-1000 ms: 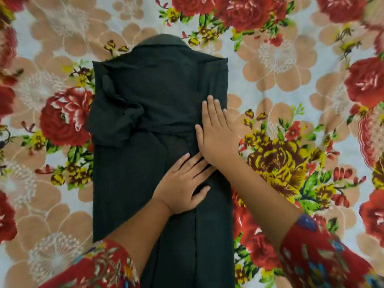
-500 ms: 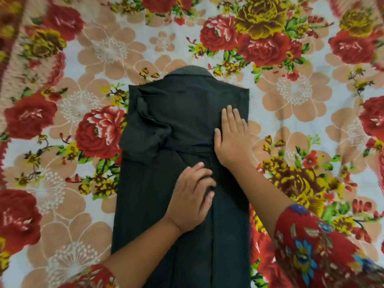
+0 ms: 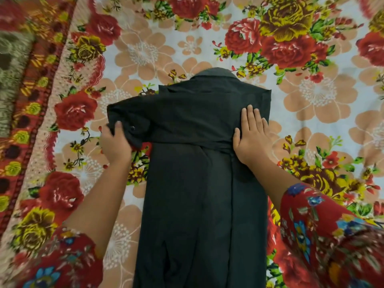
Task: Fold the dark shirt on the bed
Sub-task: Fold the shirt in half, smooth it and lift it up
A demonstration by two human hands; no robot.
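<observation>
The dark shirt (image 3: pixel 195 183) lies lengthwise on the flowered bedsheet, collar at the far end, its right side folded in to a straight edge. Its left sleeve (image 3: pixel 128 119) stretches out sideways to the left. My left hand (image 3: pixel 115 144) grips the cuff end of that sleeve, thumb on top of the cloth beside a small button. My right hand (image 3: pixel 252 138) lies flat with straight fingers on the folded right edge near the shoulder, pressing it down.
The bedsheet (image 3: pixel 145 53) with large red, yellow and peach flowers covers the whole view. Its patterned red border (image 3: pixel 31 100) runs down the left side. Both my forearms wear red flowered sleeves.
My left hand left the middle of the shirt, took hold of the bunched left sleeve and pulled it out to the left. My right hand stayed flat on the right edge.
</observation>
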